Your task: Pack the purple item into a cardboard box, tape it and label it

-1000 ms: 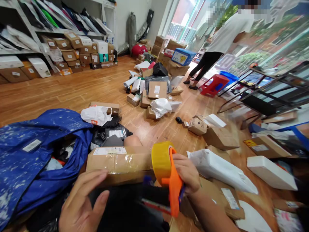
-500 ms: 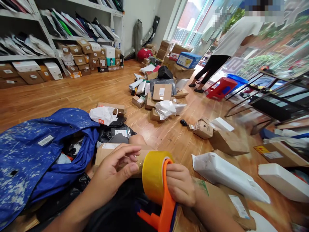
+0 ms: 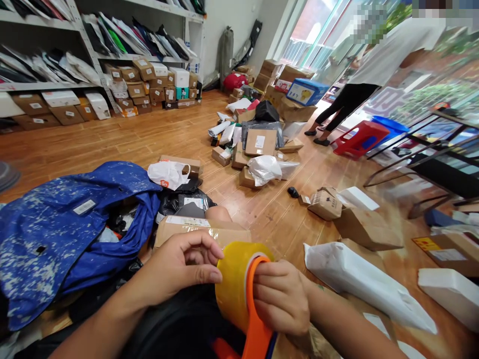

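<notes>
A wide roll of yellow packing tape (image 3: 232,284) sits on an orange tape dispenser (image 3: 258,324) low in the middle of the view. My right hand (image 3: 282,296) is closed on the tape dispenser, its fingertips hidden inside the roll's core. My left hand (image 3: 187,262) is at the roll's left side with fingers curled but apart from the thumb. Its fingertips touch or nearly touch the tape; I cannot tell which. Just beyond that hand lies a cardboard box (image 3: 202,230) with a white label and shiny clear tape along it.
A blue sack (image 3: 75,214) of parcels lies at the left. White-wrapped parcels (image 3: 359,279) and boxes (image 3: 368,227) line the right side. Farther out is a parcel pile (image 3: 262,142); shelves (image 3: 149,55) stand at the back left. A person (image 3: 359,85) stands near the windows by a red stool (image 3: 361,137).
My left hand has come in to the tape roll, narrowing the gap between them. The roll and right hand sit slightly lower. The view has turned a little left, showing more of the taped box.
</notes>
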`<action>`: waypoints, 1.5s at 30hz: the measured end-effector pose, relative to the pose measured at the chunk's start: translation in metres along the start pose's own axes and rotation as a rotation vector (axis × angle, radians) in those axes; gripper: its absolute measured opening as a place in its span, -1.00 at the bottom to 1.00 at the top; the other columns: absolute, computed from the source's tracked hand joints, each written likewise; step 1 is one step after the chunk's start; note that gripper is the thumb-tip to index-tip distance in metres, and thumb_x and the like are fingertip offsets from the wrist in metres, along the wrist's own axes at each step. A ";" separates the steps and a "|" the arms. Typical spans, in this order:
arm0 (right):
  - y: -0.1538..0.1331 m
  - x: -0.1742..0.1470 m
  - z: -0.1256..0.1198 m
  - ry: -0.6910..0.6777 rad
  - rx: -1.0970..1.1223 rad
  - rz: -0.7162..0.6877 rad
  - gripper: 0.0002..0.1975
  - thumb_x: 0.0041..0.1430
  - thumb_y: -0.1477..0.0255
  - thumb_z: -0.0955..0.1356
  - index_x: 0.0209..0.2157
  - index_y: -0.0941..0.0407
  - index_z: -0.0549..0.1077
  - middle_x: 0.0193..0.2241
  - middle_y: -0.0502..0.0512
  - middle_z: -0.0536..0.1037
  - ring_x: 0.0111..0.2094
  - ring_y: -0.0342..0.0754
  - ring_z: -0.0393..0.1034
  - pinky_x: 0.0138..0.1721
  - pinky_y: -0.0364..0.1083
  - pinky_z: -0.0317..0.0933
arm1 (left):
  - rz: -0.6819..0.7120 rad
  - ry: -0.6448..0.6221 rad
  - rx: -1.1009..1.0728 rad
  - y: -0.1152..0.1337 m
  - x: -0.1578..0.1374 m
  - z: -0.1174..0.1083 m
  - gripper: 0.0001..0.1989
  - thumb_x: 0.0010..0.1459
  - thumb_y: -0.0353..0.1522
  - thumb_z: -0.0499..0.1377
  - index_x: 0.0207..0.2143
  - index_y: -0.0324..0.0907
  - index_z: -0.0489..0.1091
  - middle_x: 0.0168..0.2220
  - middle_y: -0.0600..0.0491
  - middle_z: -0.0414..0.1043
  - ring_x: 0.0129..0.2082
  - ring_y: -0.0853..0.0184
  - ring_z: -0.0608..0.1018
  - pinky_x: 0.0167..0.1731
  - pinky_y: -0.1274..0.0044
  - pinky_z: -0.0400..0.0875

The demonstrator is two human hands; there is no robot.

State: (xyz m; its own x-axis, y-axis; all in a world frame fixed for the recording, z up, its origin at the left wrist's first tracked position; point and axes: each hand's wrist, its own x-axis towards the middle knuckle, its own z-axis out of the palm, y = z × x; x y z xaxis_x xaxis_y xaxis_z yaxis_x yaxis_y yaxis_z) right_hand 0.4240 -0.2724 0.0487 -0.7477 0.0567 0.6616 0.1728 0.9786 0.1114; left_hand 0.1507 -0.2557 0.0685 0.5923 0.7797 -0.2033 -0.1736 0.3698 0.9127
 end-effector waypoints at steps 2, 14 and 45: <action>0.002 0.005 0.003 0.067 0.027 -0.065 -0.50 0.47 0.63 0.23 -0.56 0.12 0.50 -0.58 0.02 0.47 -0.53 -0.12 0.37 -0.21 -0.11 0.49 | -0.014 -0.008 0.020 0.001 -0.002 -0.002 -0.58 0.00 -0.17 0.61 -0.22 -0.20 0.59 -0.32 0.10 0.50 -0.37 0.46 0.47 -0.34 0.64 0.35; 0.008 0.010 0.008 0.097 0.111 -0.152 -0.48 0.43 0.66 0.21 -0.60 0.17 0.53 -0.61 0.09 0.47 -0.57 -0.09 0.33 -0.26 -0.06 0.48 | 0.033 -0.042 0.135 0.002 -0.012 -0.006 -0.62 0.13 -0.12 0.53 -0.34 -0.20 0.53 -0.32 0.11 0.39 -0.38 0.45 0.36 -0.38 0.59 0.23; -0.014 0.077 -0.034 -0.439 0.663 0.799 -0.54 0.56 0.00 0.28 -0.28 0.06 0.49 -0.54 -0.05 0.57 -0.62 -0.16 0.44 -0.63 -0.18 0.23 | 0.151 0.606 0.084 -0.061 -0.085 0.001 -0.63 0.31 -0.04 0.35 -0.29 -0.16 0.46 -0.40 0.13 0.38 -0.37 0.37 0.43 -0.31 0.55 0.33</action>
State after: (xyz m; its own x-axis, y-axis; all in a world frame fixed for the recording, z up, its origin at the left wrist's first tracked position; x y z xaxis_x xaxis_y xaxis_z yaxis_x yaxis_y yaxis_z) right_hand 0.3860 -0.2890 0.1237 -0.7584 0.6508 0.0343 0.4260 0.5349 -0.7296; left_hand 0.1120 -0.3448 0.0309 0.0103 0.9771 -0.2123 -0.1436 0.2116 0.9667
